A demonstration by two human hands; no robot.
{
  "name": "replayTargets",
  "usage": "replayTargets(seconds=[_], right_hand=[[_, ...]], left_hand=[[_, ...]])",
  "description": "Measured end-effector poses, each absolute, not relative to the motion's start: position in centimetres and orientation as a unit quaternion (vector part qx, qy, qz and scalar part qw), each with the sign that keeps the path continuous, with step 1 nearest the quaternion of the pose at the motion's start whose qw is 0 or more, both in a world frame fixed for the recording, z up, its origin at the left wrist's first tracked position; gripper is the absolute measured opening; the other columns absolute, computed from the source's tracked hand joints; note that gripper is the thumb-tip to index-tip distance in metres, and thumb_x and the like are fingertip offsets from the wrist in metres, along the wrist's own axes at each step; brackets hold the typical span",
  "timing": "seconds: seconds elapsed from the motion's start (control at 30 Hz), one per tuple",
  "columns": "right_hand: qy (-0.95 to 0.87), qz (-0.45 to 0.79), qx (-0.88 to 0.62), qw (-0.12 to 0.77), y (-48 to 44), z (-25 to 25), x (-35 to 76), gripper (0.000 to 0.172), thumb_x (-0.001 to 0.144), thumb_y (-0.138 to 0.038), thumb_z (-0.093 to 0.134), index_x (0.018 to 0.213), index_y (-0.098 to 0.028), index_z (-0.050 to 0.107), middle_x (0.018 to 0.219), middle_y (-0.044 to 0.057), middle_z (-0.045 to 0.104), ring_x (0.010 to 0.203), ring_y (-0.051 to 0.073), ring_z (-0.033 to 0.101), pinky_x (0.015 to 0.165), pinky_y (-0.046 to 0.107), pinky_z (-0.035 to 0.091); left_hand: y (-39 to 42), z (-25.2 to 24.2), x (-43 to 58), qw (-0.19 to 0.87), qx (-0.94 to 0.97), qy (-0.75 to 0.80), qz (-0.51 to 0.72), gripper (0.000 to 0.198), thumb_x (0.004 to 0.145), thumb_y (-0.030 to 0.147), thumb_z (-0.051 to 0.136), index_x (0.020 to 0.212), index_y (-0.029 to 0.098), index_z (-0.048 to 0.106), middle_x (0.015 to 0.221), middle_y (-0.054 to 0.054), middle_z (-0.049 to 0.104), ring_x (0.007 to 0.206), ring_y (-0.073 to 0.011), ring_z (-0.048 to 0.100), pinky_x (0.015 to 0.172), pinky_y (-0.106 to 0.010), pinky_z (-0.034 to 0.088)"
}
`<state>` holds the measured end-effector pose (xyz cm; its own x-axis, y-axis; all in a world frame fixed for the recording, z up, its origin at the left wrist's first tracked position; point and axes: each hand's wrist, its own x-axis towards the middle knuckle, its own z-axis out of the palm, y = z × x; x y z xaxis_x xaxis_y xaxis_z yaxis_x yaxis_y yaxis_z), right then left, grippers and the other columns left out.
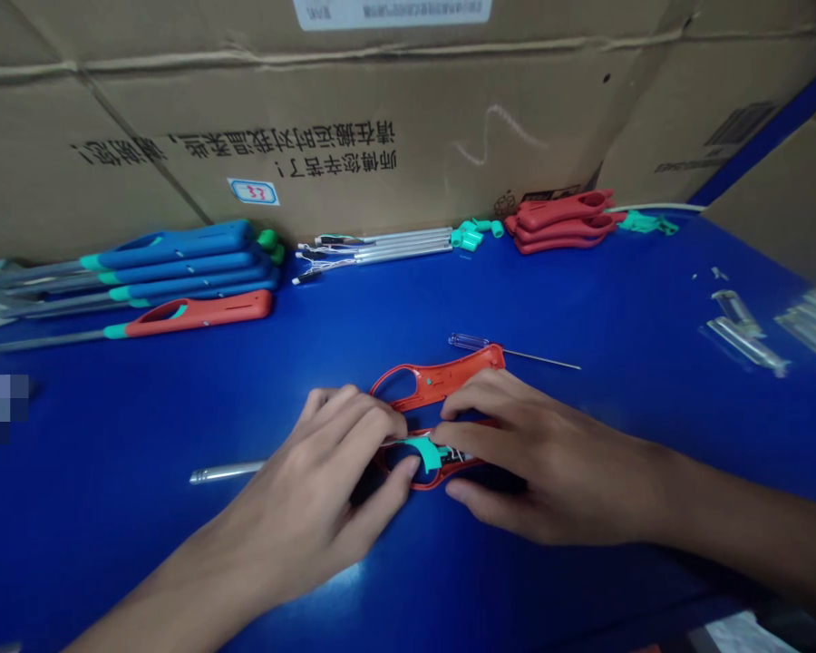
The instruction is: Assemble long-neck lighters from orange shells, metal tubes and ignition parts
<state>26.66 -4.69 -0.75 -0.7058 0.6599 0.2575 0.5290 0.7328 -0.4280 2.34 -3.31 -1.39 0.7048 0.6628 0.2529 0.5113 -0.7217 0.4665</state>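
My left hand [344,453] is closed around the loop end of an open red lighter shell half [422,485] on the blue table. Inside that half sit a turquoise trigger [427,451] and some thin wires. A metal lighter tube [226,472] sticks out to the left beyond my left hand. My right hand [517,444] grips the handle end of the same half, with fingers bent over its inner parts. Just behind lies the other red shell half [442,376], hollow side up, close to my right fingers. What my fingertips press on is partly hidden.
Finished-looking blue lighters [177,263] and one red lighter [204,313] lie back left. Metal tubes with wires [404,245], turquoise pieces [469,238] and stacked red shells [564,222] line the cardboard wall [449,109]. A screwdriver [472,342] and clear plastic tubes [744,340] lie farther right.
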Motion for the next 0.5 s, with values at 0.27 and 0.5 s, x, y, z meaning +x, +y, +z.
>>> replayTargets(seconds=[0.27,0.5], right_hand=[[-0.905,0.197,-0.325,0.189,-4.5,-0.71,26.78,0.023,0.094,-0.023,0.057,0.114,-0.015,0.065,0.107,0.01,0.062,0.102,0.022,0.057,0.096,0.038,0.046],[-0.909,0.176,-0.324,0.193,-4.6,-0.76,26.77,0.027,0.095,-0.03,0.058,0.115,-0.013,0.066,0.108,0.013,0.062,0.103,0.024,0.057,0.096,0.04,0.046]], left_hand=[[-3.18,-1.65,2.28,0.171,0.898,0.323,0.245,0.009,0.091,0.012,0.06,0.096,0.018,0.056,0.093,-0.002,0.06,0.085,-0.016,0.052,0.079,-0.036,0.04],[-3.17,-1.3,2.34,0.194,0.895,0.319,0.244,0.01,0.092,0.008,0.052,0.095,0.017,0.056,0.093,-0.002,0.059,0.087,-0.0151,0.054,0.08,-0.035,0.041]])
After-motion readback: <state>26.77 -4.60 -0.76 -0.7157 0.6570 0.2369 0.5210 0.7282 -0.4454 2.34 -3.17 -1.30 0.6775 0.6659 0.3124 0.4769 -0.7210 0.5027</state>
